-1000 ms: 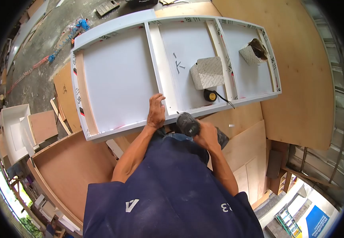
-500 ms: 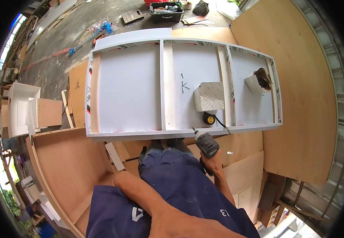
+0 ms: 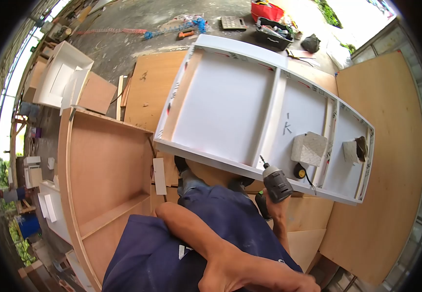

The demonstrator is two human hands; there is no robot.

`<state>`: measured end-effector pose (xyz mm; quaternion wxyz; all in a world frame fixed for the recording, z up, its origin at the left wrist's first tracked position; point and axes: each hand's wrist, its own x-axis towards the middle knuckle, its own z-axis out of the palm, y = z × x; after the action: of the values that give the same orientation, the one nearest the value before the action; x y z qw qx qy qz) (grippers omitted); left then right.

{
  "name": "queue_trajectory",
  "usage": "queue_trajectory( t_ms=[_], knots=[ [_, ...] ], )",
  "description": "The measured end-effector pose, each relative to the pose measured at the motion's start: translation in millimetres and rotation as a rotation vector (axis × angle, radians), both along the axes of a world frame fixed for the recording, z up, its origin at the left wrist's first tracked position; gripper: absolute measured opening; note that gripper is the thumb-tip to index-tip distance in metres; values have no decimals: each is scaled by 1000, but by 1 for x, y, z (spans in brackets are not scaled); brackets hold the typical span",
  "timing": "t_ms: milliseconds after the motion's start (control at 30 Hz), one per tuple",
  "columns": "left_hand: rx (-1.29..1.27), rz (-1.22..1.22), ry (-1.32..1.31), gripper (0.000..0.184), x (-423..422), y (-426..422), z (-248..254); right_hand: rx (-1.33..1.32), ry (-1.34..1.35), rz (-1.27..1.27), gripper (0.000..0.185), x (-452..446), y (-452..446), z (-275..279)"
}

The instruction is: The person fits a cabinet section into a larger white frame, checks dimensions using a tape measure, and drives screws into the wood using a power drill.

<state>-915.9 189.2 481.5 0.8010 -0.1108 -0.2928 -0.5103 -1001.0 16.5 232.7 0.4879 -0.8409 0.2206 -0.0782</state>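
I'm seeing right hand [image 3: 275, 207] wrapped around drill [image 3: 276, 184], bit [image 3: 263, 160] pointing eleven o'clock. White frame [image 3: 230, 102] lying at twelve from that grip, long axis running ten to four. Left hand [image 3: 264, 275] sitting farther, six o'clock; its grip I can't tell.

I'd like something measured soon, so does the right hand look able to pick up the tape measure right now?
Probably not: the right hand is holding the drill. Otherwise the way looks free; the tape measure lies close by, with nothing on top.
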Motion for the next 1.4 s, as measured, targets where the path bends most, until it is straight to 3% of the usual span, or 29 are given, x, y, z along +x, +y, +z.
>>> queue_trajectory(
  t_ms=[67, 167, 200, 267, 300, 333, 367, 400, 433, 467, 500, 533, 567, 633, 667, 767, 1000, 1233, 1400],
  knots=[
    [-64, -205, 99, 44, 14, 37, -13, 1, -14, -5, 17, 16, 26, -4],
    [-187, -183, -164, 54, 31, 95, -63, 67, 59, -115, 17, 29, 65, -34],
    [-473, 112, -452, 68, 55, 103, -74, 79, 78, -144, 17, 36, 83, -38],
    [-380, 512, -776, 65, 98, 153, -102, 23, 86, -147, 18, 49, 115, -41],
    [-5, 573, -790, 48, 116, 198, -121, 51, 42, -229, 21, 56, 136, -38],
    [420, 678, -639, 29, 135, 228, -137, 66, 31, -276, 23, 60, 157, -32],
    [877, 752, -359, 22, 142, 243, -176, 81, 18, -322, 26, 64, 177, -26],
    [1318, 907, -349, 22, 164, 257, -220, 154, 38, -331, 28, 70, 194, -11],
    [1543, 1048, -212, 31, 180, 261, -281, 226, 47, -343, 31, 76, 206, -2],
    [1775, 1024, -189, 42, 192, 273, -364, 212, 57, -348, 31, 79, 216, 1],
    [1845, 1035, -168, 42, 202, 277, -430, 237, 63, -373, 32, 81, 223, 2],
    [1912, 1044, -148, 43, 205, 278, -464, 260, 68, -401, 32, 81, 229, 3],
    [1901, 1030, -139, 43, 204, 277, -459, 243, 73, -408, 32, 81, 234, 2],
    [2005, 807, -759, 49, 201, 266, -428, 275, 44, -410, 31, 83, 237, 1],
    [2111, 864, -814, 45, 196, 258, -418, 260, 44, -429, 31, 86, 241, 4],
    [2246, 869, -847, 39, 191, 250, -410, 204, 34, -434, 31, 89, 247, 7],
    [2286, 898, -935, 27, 197, 240, -405, 226, -6, -488, 30, 83, 247, 4],
    [2265, 780, -1164, 28, 207, 245, -409, 304, 37, -522, 30, 68, 234, -13],
    [2276, 727, -1041, 38, 224, 245, -408, 315, 21, -619, 26, 74, 238, -25]
  ],
)
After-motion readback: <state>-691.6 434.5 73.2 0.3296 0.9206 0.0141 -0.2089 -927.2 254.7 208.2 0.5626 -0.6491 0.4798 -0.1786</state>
